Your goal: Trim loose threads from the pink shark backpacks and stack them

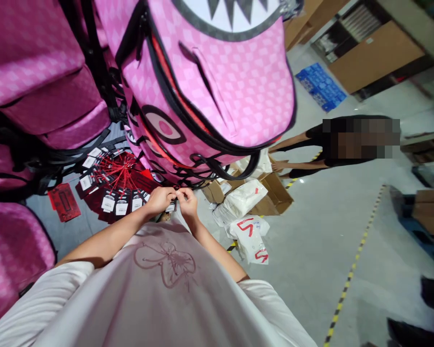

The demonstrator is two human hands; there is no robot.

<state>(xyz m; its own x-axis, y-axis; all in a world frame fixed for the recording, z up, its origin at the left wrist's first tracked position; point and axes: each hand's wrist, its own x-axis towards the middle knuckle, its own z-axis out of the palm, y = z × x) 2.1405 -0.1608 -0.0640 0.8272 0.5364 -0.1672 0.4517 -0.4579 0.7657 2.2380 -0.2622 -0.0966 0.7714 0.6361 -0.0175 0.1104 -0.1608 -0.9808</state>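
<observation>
My left hand (161, 200) and my right hand (188, 202) meet in front of my chest, fingers pinched and tips touching. A small black hang tag (171, 207) with a white label shows between them and seems to hang from the pinch; its cord is too fine to see. Just beyond the fingertips is the lower edge of a pink checkered backpack (238, 91) with a black loop handle (238, 173), a toothed mouth print and an eye print. Left of my hands, many black hang tags (121, 205) lie fanned out, their red cords (125, 168) gathered in the middle.
More pink backpacks (43, 62) crowd the left side. A red packet (65, 202) lies on the grey surface. White plastic bags (242, 200) and an open carton (275, 193) sit on the floor at right. Another person (318, 159) stands beyond them. Yellow-black tape (354, 262) crosses the floor.
</observation>
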